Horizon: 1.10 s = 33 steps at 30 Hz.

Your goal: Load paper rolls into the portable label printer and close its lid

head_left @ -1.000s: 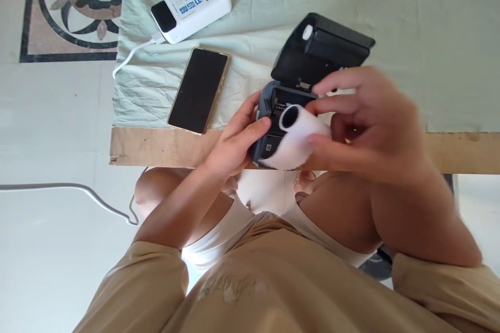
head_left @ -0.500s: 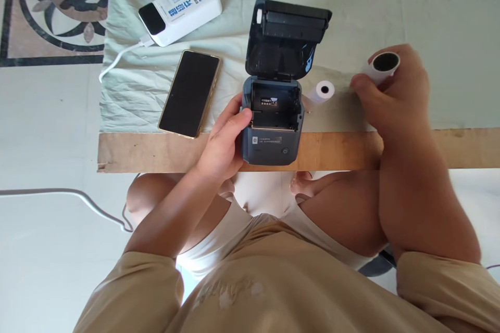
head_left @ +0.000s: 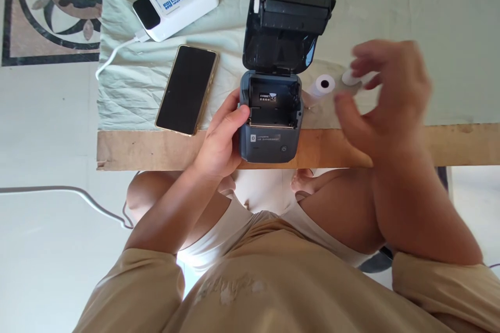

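Note:
My left hand (head_left: 224,138) grips the left side of a dark grey portable label printer (head_left: 269,146), thumb on the rim of its paper bay. The black lid stands raised, and no roll lies in the bay. Just right of the printer is a white paper roll (head_left: 325,84), its dark core hole facing up. Beyond it, a second white roll (head_left: 349,77) is partly hidden by the fingers of my right hand (head_left: 386,91). That hand hangs over the cloth, slightly blurred, with fingers and thumb apart and nothing between them.
Left of the printer lies a phone (head_left: 187,89) with a dark screen. Behind it is a white power bank (head_left: 179,2) with a white cable (head_left: 117,56) plugged in. A pale green cloth (head_left: 449,62) covers the table up to its wooden front edge (head_left: 156,150).
My right hand has let go of the wide-cored white roll and moved slightly left, its fingers spreading. My left hand still holds the open printer in nearly the same place.

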Each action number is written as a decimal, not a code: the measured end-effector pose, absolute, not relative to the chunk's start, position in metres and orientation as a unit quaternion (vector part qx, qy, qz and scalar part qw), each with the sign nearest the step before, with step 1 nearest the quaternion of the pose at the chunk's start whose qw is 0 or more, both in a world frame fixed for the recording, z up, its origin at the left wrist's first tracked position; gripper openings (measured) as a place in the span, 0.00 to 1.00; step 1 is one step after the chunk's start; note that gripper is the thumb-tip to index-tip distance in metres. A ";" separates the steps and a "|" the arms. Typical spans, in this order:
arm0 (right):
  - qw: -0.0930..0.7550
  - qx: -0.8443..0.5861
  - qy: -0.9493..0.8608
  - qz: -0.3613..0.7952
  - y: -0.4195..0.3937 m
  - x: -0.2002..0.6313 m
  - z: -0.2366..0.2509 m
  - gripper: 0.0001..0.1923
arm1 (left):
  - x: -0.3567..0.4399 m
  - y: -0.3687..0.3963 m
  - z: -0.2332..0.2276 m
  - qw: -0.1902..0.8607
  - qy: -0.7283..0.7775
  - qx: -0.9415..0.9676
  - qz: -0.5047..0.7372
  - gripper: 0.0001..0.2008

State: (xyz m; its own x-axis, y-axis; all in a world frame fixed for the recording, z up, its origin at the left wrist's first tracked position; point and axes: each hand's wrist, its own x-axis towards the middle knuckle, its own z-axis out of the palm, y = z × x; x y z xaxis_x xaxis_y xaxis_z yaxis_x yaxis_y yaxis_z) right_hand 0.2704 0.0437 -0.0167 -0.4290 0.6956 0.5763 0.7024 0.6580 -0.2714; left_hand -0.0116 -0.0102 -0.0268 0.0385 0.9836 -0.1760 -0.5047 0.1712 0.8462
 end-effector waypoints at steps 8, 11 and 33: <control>0.318 -0.476 -0.807 0.143 0.043 0.234 -0.043 0.24 | -0.010 -0.010 -0.029 0.634 0.414 0.308 0.575 0.24; 0.374 -0.486 -0.752 0.243 0.044 0.233 -0.036 0.28 | -0.011 -0.009 -0.029 0.642 0.409 0.313 0.568 0.24; 0.581 -0.400 -0.642 0.300 0.029 0.200 0.013 0.13 | -0.011 -0.011 -0.031 0.658 0.403 0.323 0.548 0.27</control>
